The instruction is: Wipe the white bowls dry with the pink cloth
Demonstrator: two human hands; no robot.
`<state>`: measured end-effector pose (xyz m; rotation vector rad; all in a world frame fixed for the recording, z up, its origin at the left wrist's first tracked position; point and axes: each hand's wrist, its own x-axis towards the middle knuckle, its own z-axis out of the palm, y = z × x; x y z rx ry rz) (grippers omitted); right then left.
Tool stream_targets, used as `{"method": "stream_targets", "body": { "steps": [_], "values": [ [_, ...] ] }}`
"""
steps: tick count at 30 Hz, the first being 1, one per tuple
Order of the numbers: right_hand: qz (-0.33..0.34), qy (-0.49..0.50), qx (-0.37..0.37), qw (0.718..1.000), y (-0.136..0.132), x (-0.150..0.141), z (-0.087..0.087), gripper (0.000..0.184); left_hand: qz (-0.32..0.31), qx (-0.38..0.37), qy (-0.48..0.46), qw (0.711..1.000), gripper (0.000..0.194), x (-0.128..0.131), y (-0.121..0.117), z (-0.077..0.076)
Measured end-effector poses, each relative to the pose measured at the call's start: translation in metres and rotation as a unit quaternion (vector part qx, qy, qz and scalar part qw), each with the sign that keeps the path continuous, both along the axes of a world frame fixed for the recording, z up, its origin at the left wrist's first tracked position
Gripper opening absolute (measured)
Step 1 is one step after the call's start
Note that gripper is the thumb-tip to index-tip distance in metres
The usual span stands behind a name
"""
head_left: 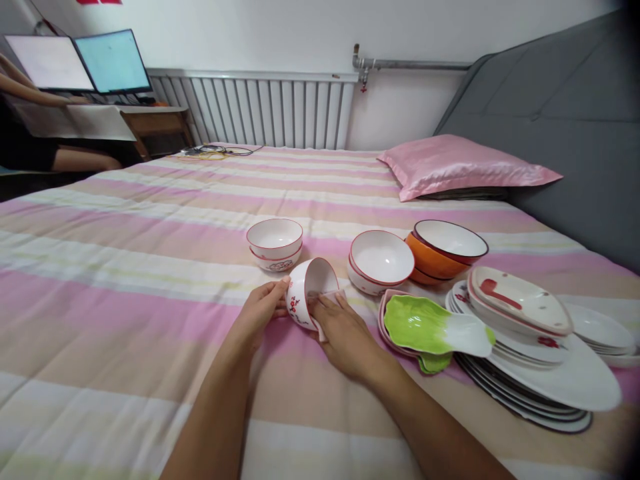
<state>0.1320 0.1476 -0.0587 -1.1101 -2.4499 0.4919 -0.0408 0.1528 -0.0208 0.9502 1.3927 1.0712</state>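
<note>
The right hand (pixel 347 337) holds a pale pink cloth (pixel 321 328) under its fingers inside a tilted, round white bowl with red flowers (pixel 298 301), gripped by the left hand (pixel 263 307) over the pink-and-beige striped bedspread (pixel 140 300). Beyond stand two stacked white, red-rimmed bowls (pixel 275 237), then a ribbed white radiator (pixel 260 110).

A radiator (pixel 255 110) lines the wall (pixel 240 33) beyond the bed (pixel 125 320).

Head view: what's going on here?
A person's left hand holds a white floral bowl, tilted with its opening to the right. The right hand holds a pale cloth at the opening, fingers reaching inside. Beyond the bowl stands a stack of white bowls; orange bowls, a green-and-white dish and stacked plates are to the right.
</note>
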Motion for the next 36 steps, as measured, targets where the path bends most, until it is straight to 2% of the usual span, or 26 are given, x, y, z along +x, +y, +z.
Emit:
{"method": "stream_targets", "body": {
  "steps": [4, 10, 13, 17, 20, 23, 26, 29, 32, 36],
  "values": [
    [0.002, 0.010, 0.027, 1.000, 0.002, -0.001, -0.001, 0.053, 0.008, 0.002, 0.007, 1.000, 0.055, 0.003, 0.000, 0.000],
    [0.015, 0.014, 0.059, 0.998, 0.000, -0.001, -0.001, 0.051, 0.072, 0.028, -0.002, 0.997, 0.055, 0.005, 0.004, -0.010],
    [0.003, 0.009, 0.089, 0.996, -0.009, -0.002, -0.003, 0.050, 0.105, 0.040, -0.023, 0.993, 0.055, 0.006, 0.009, -0.020],
    [-0.028, 0.003, 0.153, 0.988, -0.032, -0.010, -0.006, 0.042, 0.142, 0.097, -0.006, 0.985, 0.054, 0.007, 0.007, -0.032],
    [-0.043, 0.009, 0.178, 0.983, -0.057, -0.017, -0.008, 0.032, 0.135, 0.138, 0.011, 0.981, 0.051, 0.006, -0.013, -0.037],
    [-0.056, 0.025, 0.201, 0.978, -0.088, -0.017, -0.010, 0.029, 0.106, 0.169, 0.028, 0.979, 0.049, 0.004, -0.050, -0.039],
    [-0.083, 0.078, 0.230, 0.967, -0.122, -0.012, -0.018, 0.028, 0.045, 0.191, 0.035, 0.980, 0.045, 0.007, -0.092, -0.037],
    [-0.127, 0.098, 0.211, 0.964, -0.151, -0.007, -0.025, 0.030, -0.038, 0.194, 0.038, 0.980, 0.043, 0.011, -0.127, -0.031],
    [-0.157, 0.059, 0.160, 0.973, -0.167, -0.006, -0.026, 0.034, -0.089, 0.234, 0.088, 0.964, 0.042, 0.014, -0.149, -0.025],
    [-0.168, 0.025, 0.143, 0.975, -0.170, -0.008, -0.017, 0.028, -0.077, 0.267, 0.158, 0.948, 0.049, 0.013, -0.162, -0.026]
  ]
}}
